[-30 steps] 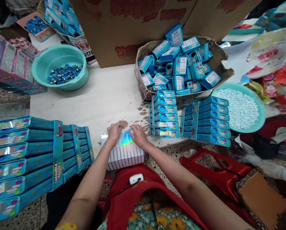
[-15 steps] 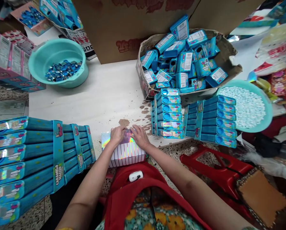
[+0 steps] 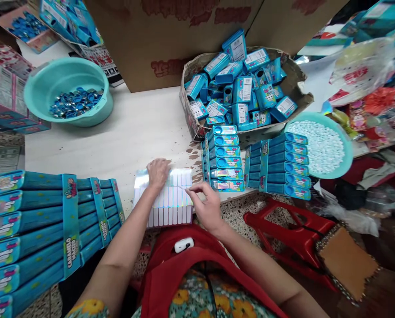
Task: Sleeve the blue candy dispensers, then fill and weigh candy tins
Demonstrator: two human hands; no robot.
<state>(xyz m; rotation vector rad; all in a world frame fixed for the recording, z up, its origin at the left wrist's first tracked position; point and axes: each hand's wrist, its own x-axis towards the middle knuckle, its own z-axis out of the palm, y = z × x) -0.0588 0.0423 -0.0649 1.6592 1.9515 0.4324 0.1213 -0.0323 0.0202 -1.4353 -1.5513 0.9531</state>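
A stack of shiny, rainbow-reflecting sticker sheets (image 3: 171,196), marked into narrow strips, lies at the table's front edge before me. My left hand (image 3: 158,174) rests on its upper left part, fingers lowered onto the surface. Over the right side, my right hand (image 3: 206,205) pinches a thin pale strip, apparently a sticker, between thumb and index finger; the strip is too small to see clearly. Right of the sheets stand blue candy tins (image 3: 224,152) in a banded row, their ends bearing shiny labels. Larger blue tins (image 3: 41,221) stand in banded rows at the left.
A torn cardboard box (image 3: 187,119) holds loose blue tins. One turquoise basin (image 3: 35,90) contains small blue-and-silver caps; another basin (image 3: 348,154) holds white candies. A tall cardboard panel (image 3: 127,44) stands behind. A red stool (image 3: 263,218) is at the lower right.
My right hand has drawn back from the sheet's middle to its right side, now pinching a thin strip. My left hand has shifted slightly up the sheet. The view has moved a little.
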